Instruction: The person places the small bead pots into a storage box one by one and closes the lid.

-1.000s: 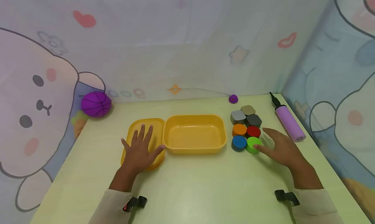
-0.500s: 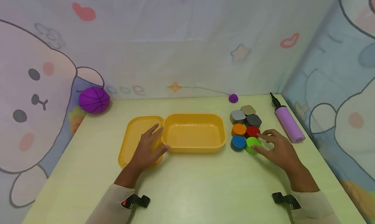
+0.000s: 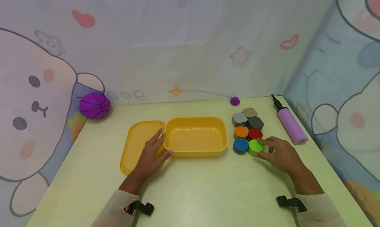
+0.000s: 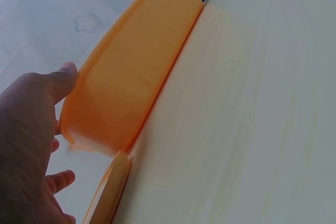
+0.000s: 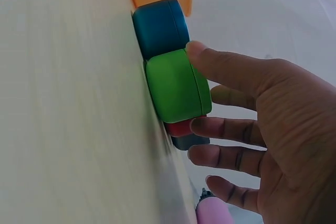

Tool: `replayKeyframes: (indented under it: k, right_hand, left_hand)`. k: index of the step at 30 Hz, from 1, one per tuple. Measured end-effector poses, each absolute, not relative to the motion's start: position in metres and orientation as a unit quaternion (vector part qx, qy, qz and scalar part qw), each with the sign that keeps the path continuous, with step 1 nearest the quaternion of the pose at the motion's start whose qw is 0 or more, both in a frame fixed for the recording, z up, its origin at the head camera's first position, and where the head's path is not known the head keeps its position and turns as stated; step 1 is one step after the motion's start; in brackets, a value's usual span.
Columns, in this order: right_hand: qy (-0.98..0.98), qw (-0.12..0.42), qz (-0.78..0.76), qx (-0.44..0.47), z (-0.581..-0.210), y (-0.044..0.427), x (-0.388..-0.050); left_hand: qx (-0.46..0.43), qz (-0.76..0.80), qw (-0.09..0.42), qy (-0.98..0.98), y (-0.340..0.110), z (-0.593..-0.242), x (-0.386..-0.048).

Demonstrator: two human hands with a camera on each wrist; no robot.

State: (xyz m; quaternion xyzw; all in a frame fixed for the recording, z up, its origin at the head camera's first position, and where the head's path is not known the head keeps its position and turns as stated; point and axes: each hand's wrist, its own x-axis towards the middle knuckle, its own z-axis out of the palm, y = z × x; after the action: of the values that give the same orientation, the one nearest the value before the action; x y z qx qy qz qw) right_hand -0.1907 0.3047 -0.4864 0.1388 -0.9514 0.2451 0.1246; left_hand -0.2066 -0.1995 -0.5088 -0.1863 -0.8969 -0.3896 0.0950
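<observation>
While the head view mainly shows the top of the green tin (image 3: 255, 146), toward the right edge of the table (image 3: 207, 187), the right wrist view reveals its lid seam. The right hand (image 3: 284, 155), spread wider a second ago, now pinches that tin; the left hand (image 3: 150, 157), unclenched, has its thumb at the yellow box (image 3: 196, 153).

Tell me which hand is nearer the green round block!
Right. The right hand is right at the green round block; the left hand is by the left end of the yellow box.
</observation>
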Motion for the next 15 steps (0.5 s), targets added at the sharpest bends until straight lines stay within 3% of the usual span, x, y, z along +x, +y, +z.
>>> replayKeyframes:
  k: [15]
  right_hand:
    - [-0.94,0.13,0.266,0.172,-0.4926,0.3118,-0.1941]
  left_hand:
    - [-0.181,-0.389,0.094,-0.898,-0.199,-0.5075,-0.2074]
